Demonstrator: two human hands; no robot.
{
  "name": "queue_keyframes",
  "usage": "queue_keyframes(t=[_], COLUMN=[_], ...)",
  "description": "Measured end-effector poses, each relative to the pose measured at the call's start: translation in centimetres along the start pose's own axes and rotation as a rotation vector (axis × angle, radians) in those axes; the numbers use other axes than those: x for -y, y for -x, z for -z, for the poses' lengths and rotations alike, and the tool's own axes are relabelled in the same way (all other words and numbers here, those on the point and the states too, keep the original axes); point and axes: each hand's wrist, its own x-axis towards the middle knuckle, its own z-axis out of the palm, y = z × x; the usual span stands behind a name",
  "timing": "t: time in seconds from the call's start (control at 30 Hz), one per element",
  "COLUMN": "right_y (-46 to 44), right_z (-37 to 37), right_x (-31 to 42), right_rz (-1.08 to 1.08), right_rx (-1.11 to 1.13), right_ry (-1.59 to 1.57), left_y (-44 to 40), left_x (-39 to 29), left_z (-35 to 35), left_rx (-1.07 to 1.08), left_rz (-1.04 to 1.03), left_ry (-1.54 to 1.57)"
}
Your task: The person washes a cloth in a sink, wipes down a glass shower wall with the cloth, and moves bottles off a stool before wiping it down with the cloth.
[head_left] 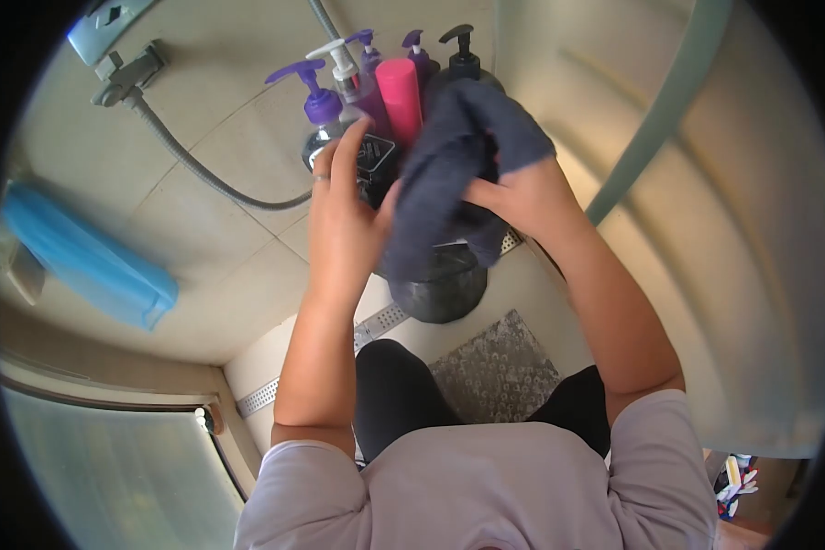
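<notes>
The dark cloth (445, 170) is held in the right hand (522, 197), w/ thumb pressed on it, and is hung in loose folds mid-scene, above the dark tub (440, 291) and to the R of the left hand (339, 215). By the left hand no clear grip is shown: its fingers are curved, w/ a wide gap to the thumb, near the purple-pump bottle (323, 115); whether bottle or cloth is touched cannot be told. The cloth is prob. light, soft, not fragile; if wet, a bit heavier. It is best taken by a thick fold. The bottle is prob. stiff, maybe slippery; its body should be grasped, not the pump.
</notes>
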Motion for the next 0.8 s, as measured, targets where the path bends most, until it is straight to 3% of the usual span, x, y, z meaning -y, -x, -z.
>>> queue_keyframes(t=[0.1,0.23,0.33,0.43,0.53,0.63,0.73,0.8], right_y=[-0.8,-0.3,0.3,0.8,1.4,2.2,5.7,7.9], right_z=[-0.7,-1.7,-1.8,-1.9,-0.6,2.2,5.7,7.6], right_x=[0.3,-0.9,-1.5,-2.3,-2.4,-0.9,-1.6,-1.1], right_rz=[0.117,-0.085,-0.010,0.213,0.222,0.192,-0.028,-0.100], right_rx=[0.088,0.198,0.101,-0.081,-0.139,-0.159,-0.161,-0.152], right_ry=[0.260,0.426,0.309,0.262,0.193,0.086,0.013,0.034], left_y=[-0.7,-1.4,-1.4,-1.1,-0.5,-0.3,0.0,1.3], left_x=[1.0,0.9,0.9,0.5,-0.1,-0.9,-2.3,-4.1], left_z=[-0.9,-1.0,-1.2,-1.4,-1.2,-0.3,0.7,0.8], left_rx=[0.007,0.070,0.082,0.057,0.018,-0.037,-0.104,-0.119], left_rz=[0.016,0.031,-0.096,-0.111,-0.156,-0.223,-0.420,-0.433], left_ry=[-0.069,-0.136,-0.089,-0.072,-0.095,-0.061,0.004,-0.003])
